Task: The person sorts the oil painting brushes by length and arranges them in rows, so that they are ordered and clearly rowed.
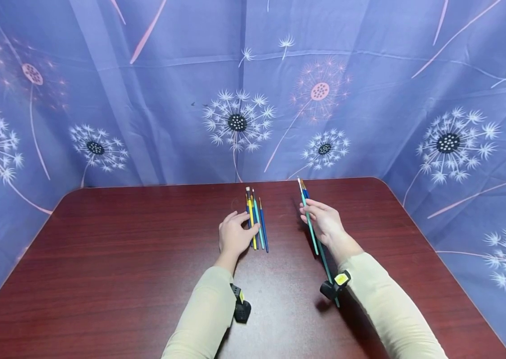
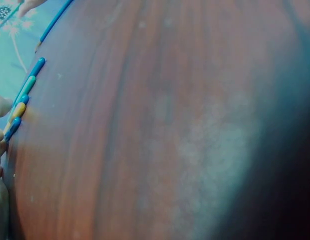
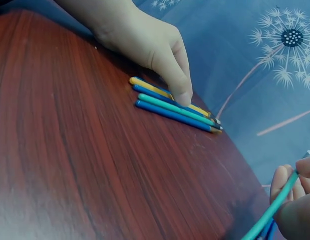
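Note:
Several paintbrushes lie side by side on the table, with a yellow paintbrush point(image 1: 253, 242), blue ones and a teal one point(image 3: 170, 106) among them. My left hand point(image 1: 235, 233) rests over this row, thumb lying across the handles and relaxed fingers at its left side. Farther right, my right hand point(image 1: 326, 224) pinches another teal paintbrush point(image 1: 310, 227) between thumb and fingers, tilted with its pale tip away from me. Behind that hand a blue paintbrush point(image 1: 304, 189) shows in part; in the left wrist view, a blue paintbrush point(image 2: 55, 21) lies on the table.
A long, dark teal stick point(image 1: 327, 269) reaches from under the right hand towards the wrist camera point(image 1: 335, 285). The dark red wooden table point(image 1: 122, 264) ends at a patterned blue cloth point(image 1: 167, 124) hanging behind and at both sides.

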`<state>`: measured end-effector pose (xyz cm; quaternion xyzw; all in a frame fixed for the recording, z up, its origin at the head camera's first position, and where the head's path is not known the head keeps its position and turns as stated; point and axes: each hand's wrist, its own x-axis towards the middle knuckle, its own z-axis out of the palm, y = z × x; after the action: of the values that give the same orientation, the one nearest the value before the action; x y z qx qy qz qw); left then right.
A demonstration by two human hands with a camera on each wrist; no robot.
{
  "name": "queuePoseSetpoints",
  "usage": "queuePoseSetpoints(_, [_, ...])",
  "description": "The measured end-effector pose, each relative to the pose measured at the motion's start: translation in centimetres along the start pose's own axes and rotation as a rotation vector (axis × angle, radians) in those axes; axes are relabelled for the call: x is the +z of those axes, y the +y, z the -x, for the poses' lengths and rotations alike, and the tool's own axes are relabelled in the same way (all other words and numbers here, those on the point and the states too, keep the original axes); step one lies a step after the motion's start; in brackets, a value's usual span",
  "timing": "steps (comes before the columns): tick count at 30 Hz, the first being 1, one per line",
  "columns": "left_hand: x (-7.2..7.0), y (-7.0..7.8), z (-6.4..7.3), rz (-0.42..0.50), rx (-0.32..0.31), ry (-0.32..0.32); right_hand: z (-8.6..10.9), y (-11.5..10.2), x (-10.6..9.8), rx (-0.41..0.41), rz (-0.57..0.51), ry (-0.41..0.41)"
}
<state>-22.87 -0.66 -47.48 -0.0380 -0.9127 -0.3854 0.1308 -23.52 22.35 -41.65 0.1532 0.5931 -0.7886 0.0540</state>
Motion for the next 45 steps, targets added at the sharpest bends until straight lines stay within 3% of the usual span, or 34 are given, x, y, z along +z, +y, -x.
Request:
queuePoseSetpoints(16, [0.3, -0.2, 0.0, 0.001, -0.03, -0.008, 0.9, -1.2, -2.7, -0.001, -0.01, -0.049])
queuePoseSetpoints(31, [0.1, 0.0, 0.1, 0.022, -0.031, -0.01, 1.4, -1.6, -4.5, 0.001, 0.128, -0.093])
queuePoseSetpoints(45, [0.1, -0.1, 0.0, 0.004, -0.019, 0.002, 2.2, -1.2, -5.2, 0.011, 0.259, -0.085])
